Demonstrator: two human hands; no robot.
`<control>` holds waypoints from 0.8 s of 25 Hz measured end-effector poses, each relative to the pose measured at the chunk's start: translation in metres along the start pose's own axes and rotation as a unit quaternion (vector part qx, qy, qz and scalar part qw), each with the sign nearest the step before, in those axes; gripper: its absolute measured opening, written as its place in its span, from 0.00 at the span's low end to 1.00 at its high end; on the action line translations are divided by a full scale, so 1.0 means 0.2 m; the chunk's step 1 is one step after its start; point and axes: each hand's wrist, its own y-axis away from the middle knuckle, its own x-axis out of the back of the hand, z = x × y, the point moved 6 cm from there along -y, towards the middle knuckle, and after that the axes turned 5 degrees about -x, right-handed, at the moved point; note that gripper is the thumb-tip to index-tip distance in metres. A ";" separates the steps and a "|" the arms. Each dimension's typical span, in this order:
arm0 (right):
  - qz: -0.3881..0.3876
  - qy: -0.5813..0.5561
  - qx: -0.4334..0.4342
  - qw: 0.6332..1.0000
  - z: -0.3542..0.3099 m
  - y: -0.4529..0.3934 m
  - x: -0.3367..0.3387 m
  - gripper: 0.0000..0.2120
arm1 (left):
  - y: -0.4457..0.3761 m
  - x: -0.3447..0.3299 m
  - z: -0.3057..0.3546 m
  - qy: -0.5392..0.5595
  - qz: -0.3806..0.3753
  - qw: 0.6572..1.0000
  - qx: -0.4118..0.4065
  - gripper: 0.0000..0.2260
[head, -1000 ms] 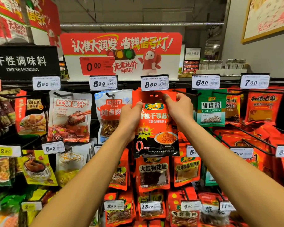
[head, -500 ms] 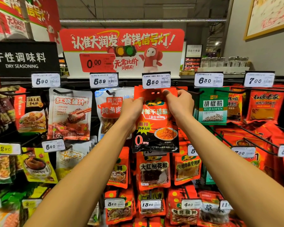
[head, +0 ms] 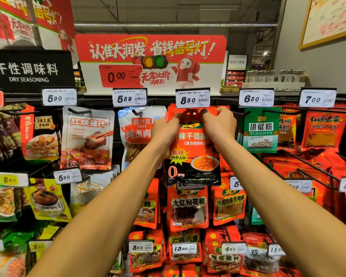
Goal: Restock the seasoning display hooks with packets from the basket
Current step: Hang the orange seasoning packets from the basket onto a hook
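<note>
While both the left hand and right hand pinch the packet beside its hang-hole, it appears light, limp, slippery below them

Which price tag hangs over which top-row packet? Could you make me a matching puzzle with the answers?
Packets:
1. orange-red and black packet pinched by the left hand and right hand
2. green pepper-powder packet
3. pale packet picturing braised meat
4. white-and-blue packet with a red pot label

Tags:
A. 5.39
B. 6.30
C. 8.50
D. 5.90

Pairs: 1-C, 2-B, 3-D, 4-A
</note>
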 end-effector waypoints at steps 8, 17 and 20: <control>-0.076 -0.022 0.005 0.997 0.14 0.12 0.02 0.21 | 0.08 0.09 0.00 -0.158 0.042 0.978 -0.128 0.15; -0.142 0.083 0.055 0.985 0.32 0.23 -0.12 0.19 | 0.19 0.09 -0.19 -0.240 -0.069 0.948 -0.195 0.26; -0.136 0.153 0.037 0.978 0.33 0.15 -0.21 0.25 | 0.10 0.02 -0.21 -0.269 -0.075 0.947 -0.161 0.29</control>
